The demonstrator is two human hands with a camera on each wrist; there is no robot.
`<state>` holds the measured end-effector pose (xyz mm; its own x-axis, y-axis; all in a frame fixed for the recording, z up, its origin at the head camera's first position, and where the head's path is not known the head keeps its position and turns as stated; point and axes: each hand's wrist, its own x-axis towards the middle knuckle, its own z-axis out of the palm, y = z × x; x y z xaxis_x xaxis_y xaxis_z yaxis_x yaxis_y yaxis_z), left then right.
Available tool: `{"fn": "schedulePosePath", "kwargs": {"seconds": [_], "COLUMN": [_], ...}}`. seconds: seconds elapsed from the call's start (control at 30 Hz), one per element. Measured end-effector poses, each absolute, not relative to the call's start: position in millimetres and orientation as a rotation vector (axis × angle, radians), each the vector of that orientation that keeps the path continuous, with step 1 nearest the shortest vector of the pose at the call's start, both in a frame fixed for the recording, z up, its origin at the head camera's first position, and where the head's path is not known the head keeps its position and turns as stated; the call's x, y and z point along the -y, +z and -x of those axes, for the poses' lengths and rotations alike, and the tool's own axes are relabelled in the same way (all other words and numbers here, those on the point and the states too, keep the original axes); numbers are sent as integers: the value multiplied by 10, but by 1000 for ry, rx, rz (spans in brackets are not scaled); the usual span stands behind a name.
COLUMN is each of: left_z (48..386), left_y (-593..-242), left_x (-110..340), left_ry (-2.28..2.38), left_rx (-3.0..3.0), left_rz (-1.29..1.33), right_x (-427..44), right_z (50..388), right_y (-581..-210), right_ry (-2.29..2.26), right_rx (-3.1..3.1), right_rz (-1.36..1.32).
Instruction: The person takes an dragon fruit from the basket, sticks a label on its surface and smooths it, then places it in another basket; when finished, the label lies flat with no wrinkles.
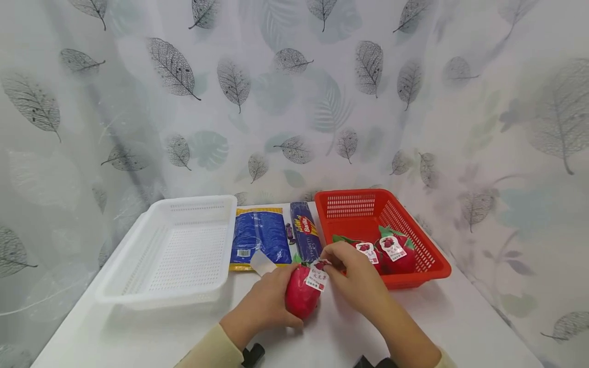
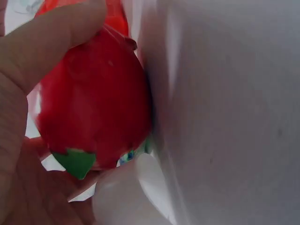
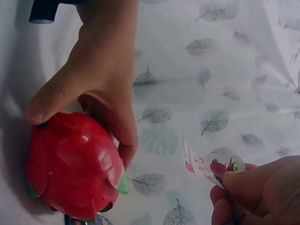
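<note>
A red dragon fruit (image 1: 300,297) with green leaf tips is gripped by my left hand (image 1: 270,299) at the front middle of the white table. In the left wrist view the thumb lies over the fruit (image 2: 96,101), which is against or very close to the tabletop. My right hand (image 1: 356,280) pinches a white label sticker (image 1: 317,276) by one edge, between thumb and fingers. The right wrist view shows this label (image 3: 208,166), printed with fruit and red writing, apart from the fruit (image 3: 72,166). Beside the left hand a white paper strip (image 1: 262,262) curls up.
Right of the hands, a red basket (image 1: 434,266) holds two dragon fruits (image 1: 400,258) bearing similar labels. A white basket (image 1: 161,296) stands at the left. Between them lie a blue and yellow packet (image 1: 259,236), a Barilla spaghetti pack (image 1: 306,240) and a small purple item (image 1: 289,233).
</note>
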<state>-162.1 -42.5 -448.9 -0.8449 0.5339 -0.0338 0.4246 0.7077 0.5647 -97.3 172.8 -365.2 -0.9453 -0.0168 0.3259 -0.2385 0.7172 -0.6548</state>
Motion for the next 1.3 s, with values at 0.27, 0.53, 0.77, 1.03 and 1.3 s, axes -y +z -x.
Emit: {"fn": "schedulePosePath", "kwargs": {"seconds": [0.27, 0.53, 0.77, 1.03, 1.3], "left_z": [1537, 1392, 1392, 1431, 1443], "left_y": [-4465, -4376, -4453, -4451, -4449], "left_x": [440, 410, 346, 356, 412], "left_ry": [706, 507, 585, 630, 617], "left_rx": [-2793, -2927, -2894, -2863, -2847], "left_rz": [-802, -693, -782, -755, -769], "right_x": [-1746, -1734, -1754, -1712, -1646], "right_z": [978, 977, 995, 1081, 1121], "right_y": [-3690, -3754, -3835, -4022, -4151], "right_ry": [1065, 1061, 1119, 1190, 1015], "right_rx": [2640, 2660, 2709, 2809, 2866], "right_rz": [-196, -222, -409, -605, -626]}}
